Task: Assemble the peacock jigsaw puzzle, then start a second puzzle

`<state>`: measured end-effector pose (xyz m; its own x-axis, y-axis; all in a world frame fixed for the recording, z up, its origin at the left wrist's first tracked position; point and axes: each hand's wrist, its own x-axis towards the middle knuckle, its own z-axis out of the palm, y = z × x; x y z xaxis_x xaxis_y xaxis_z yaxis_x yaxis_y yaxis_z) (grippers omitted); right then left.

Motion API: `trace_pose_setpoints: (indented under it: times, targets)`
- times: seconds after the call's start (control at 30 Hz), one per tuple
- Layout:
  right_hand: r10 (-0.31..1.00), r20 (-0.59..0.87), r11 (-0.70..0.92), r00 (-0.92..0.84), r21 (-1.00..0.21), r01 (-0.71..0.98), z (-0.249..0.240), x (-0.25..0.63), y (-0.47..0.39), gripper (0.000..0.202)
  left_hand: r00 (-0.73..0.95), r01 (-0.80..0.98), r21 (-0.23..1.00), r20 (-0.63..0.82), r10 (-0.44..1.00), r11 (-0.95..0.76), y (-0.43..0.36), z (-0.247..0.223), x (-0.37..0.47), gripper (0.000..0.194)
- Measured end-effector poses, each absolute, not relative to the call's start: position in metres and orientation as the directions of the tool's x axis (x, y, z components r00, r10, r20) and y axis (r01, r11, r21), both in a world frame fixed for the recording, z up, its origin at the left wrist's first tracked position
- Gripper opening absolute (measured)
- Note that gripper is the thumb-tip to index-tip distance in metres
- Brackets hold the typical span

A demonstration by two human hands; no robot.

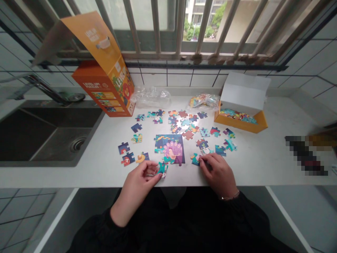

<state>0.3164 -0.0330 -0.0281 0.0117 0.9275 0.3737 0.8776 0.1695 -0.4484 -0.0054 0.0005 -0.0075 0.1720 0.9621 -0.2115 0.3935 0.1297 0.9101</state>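
My left hand [143, 179] pinches a teal puzzle piece [162, 169] with a white patch between thumb and fingers, just below the joined section. That joined puzzle section [173, 147] shows a pink peacock on dark blue and lies flat on the counter. To its right, my right hand [218, 172] is closed at the edge of another teal puzzle piece [195, 159]; its fingertips partly cover that piece. Near my left hand lie a yellow-and-blue piece [142, 157] and a red-and-blue piece [128, 159]. A dark blue piece [220, 150] lies beyond my right hand.
Several loose pieces spread over the white counter [105, 151]. An orange box [110, 88] stands open at the back left beside clear plastic wrapping [151, 96]. A bagged set of pieces [204, 101] and a yellow box [240, 119] are back right. The sink [92, 140] is left.
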Motion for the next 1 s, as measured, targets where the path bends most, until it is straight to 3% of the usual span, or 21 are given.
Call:
trace_pose_setpoints:
  times: [0.3, 0.57, 0.7, 0.83, 1.0]
  targets:
    - [0.92, 0.392, 0.175, 0.008, -0.43, 0.885, -0.024, 0.314, -0.033, 0.018, 0.188, 0.619, 0.774, 0.02, 0.982, -0.135, -0.013, -0.002, -0.014, 0.017]
    - [0.924, 0.381, 0.167, 0.013, -0.437, 0.884, -0.026, 0.315, -0.033, 0.018, 0.303, 0.614, 0.704, 0.208, 0.93, -0.357, -0.012, 0.008, -0.019, 0.016]
    - [0.926, 0.377, 0.158, 0.024, -0.444, 0.882, -0.024, 0.313, -0.034, 0.018, 0.391, 0.667, 0.541, 0.331, 0.859, -0.512, -0.015, 0.007, -0.028, 0.014]
    - [0.924, 0.382, 0.162, 0.019, -0.436, 0.885, -0.025, 0.314, -0.034, 0.018, 0.394, 0.726, 0.411, 0.409, 0.823, -0.551, -0.017, 0.004, -0.039, 0.009]
    - [0.923, 0.384, 0.166, 0.015, -0.434, 0.886, -0.027, 0.315, -0.034, 0.017, 0.392, 0.749, 0.349, 0.451, 0.801, -0.563, -0.017, 0.001, -0.051, 0.002]
